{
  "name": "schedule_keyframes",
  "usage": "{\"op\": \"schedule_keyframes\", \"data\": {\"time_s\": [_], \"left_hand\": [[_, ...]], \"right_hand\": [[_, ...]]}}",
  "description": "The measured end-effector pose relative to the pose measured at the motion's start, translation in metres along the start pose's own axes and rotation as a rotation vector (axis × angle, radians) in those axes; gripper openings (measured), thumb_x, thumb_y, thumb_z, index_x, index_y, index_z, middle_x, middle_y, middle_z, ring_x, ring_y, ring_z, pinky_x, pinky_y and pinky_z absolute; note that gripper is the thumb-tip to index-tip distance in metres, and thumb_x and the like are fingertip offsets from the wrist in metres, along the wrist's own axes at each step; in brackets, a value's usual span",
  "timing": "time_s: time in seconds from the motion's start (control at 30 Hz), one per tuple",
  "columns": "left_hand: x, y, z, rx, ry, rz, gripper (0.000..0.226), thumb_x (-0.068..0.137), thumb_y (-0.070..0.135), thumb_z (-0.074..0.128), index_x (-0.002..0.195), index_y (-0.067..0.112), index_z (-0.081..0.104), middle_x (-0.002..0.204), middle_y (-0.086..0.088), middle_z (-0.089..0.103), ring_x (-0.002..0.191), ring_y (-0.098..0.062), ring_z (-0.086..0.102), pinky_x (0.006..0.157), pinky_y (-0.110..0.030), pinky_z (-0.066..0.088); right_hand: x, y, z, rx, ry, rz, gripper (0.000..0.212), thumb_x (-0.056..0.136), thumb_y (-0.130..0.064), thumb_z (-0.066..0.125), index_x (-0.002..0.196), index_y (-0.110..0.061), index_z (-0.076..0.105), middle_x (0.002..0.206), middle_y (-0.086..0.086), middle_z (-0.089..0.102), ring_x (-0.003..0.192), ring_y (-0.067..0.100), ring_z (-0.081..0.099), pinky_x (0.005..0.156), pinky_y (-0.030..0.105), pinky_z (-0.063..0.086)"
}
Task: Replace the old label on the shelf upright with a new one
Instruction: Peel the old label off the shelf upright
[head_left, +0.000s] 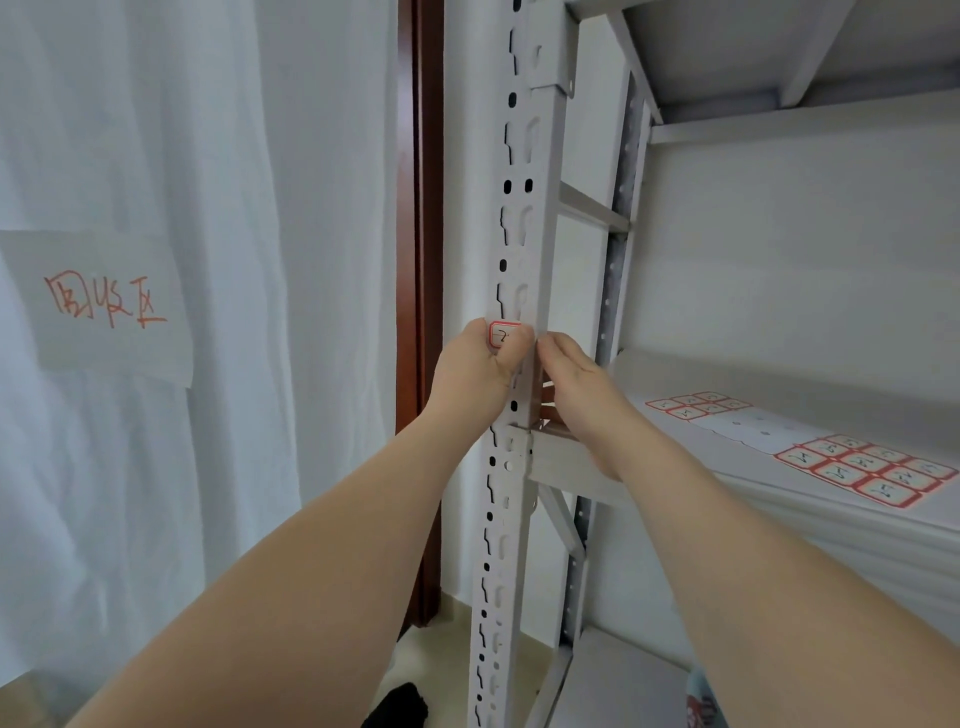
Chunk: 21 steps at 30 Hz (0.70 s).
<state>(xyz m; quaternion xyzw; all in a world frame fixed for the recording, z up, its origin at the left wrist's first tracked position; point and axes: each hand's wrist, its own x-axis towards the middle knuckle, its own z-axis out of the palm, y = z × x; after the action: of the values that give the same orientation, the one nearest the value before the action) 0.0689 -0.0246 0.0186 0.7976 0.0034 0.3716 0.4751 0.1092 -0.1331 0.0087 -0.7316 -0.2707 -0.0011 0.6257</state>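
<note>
Far left: white curtain (218, 156) with a paper sign (104, 306) on it, red handwriting. Brown door frame (421, 208) just right of that. Dark item on the floor (400, 701) at the bottom edge, can't make out what it is.

Upright (524, 208): grey, slotted, runs top to bottom mid-frame. Label (503, 332) is stuck on its front face about halfway up, red border with black writing, lower part covered by a thumb.

Left hand (478, 364): fingers curled round the upright's left edge, thumb laid across the front over the label's lower edge. Clamped on the post.

Right hand (576, 384): comes in from the right side of the upright, fingers bent and close together, tips at the post's right corner just beside the label. Probably touching the label's edge, but I can't tell if they pinch anything.

Right: shelf (779, 374) at hand height with label sheets (862, 467) lying flat on it, red-bordered stickers at both ends, blank middle.
</note>
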Motion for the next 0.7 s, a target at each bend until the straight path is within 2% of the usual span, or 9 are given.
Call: {"op": "schedule_keyframes", "data": {"time_s": [0.17, 0.3, 0.37, 0.47, 0.57, 0.7], "left_hand": [[0.0029, 0.0011, 0.003, -0.048, 0.018, -0.032, 0.023, 0.094, 0.033, 0.049, 0.082, 0.013, 0.05, 0.068, 0.005, 0.047, 0.063, -0.013, 0.044, 0.061, -0.026, 0.039], [0.0015, 0.003, 0.0058, -0.045, 0.034, -0.031, 0.021, 0.094, 0.031, 0.048, 0.078, 0.018, 0.046, 0.07, 0.005, 0.048, 0.063, -0.012, 0.045, 0.058, -0.024, 0.039], [0.0011, 0.0031, 0.0059, -0.036, 0.036, -0.031, 0.022, 0.094, 0.031, 0.047, 0.078, 0.016, 0.046, 0.07, 0.004, 0.047, 0.062, -0.012, 0.044, 0.056, -0.023, 0.039], [-0.0007, 0.0021, 0.0047, -0.049, 0.018, -0.008, 0.022, 0.095, 0.027, 0.044, 0.081, 0.011, 0.046, 0.072, 0.0, 0.047, 0.065, -0.014, 0.042, 0.055, -0.018, 0.038], [-0.0038, 0.0046, 0.0047, -0.137, 0.003, -0.003, 0.023, 0.095, 0.022, 0.044, 0.075, 0.012, 0.043, 0.067, -0.002, 0.041, 0.058, -0.008, 0.035, 0.046, -0.011, 0.031], [-0.0025, 0.0044, 0.009, -0.21, -0.001, -0.079, 0.018, 0.093, 0.025, 0.046, 0.079, 0.013, 0.044, 0.068, -0.003, 0.041, 0.059, -0.012, 0.033, 0.048, -0.017, 0.032]], "right_hand": [[0.0015, 0.0005, 0.0006, 0.009, -0.006, 0.004, 0.03, 0.094, -0.047, 0.036, 0.103, -0.029, 0.058, 0.105, 0.01, 0.064, 0.094, 0.03, 0.061, 0.094, 0.048, 0.048], [0.0023, 0.0014, -0.0008, 0.003, -0.01, 0.007, 0.03, 0.095, -0.046, 0.035, 0.107, -0.029, 0.057, 0.107, 0.007, 0.064, 0.104, 0.031, 0.06, 0.094, 0.042, 0.047], [0.0021, 0.001, -0.0013, 0.003, -0.013, 0.008, 0.027, 0.095, -0.045, 0.035, 0.102, -0.03, 0.057, 0.105, 0.008, 0.064, 0.106, 0.032, 0.06, 0.094, 0.042, 0.047], [0.0014, 0.0005, -0.0021, 0.021, -0.02, 0.011, 0.025, 0.093, -0.044, 0.036, 0.093, -0.032, 0.058, 0.098, 0.005, 0.062, 0.097, 0.029, 0.061, 0.096, 0.046, 0.047], [0.002, 0.0017, -0.0029, 0.025, -0.029, 0.01, 0.03, 0.092, -0.046, 0.035, 0.102, -0.032, 0.06, 0.107, 0.007, 0.065, 0.106, 0.031, 0.061, 0.098, 0.049, 0.047], [0.0026, 0.0021, -0.0028, 0.032, -0.033, 0.012, 0.032, 0.09, -0.047, 0.036, 0.103, -0.031, 0.06, 0.11, 0.009, 0.064, 0.109, 0.034, 0.059, 0.099, 0.05, 0.046]]}}
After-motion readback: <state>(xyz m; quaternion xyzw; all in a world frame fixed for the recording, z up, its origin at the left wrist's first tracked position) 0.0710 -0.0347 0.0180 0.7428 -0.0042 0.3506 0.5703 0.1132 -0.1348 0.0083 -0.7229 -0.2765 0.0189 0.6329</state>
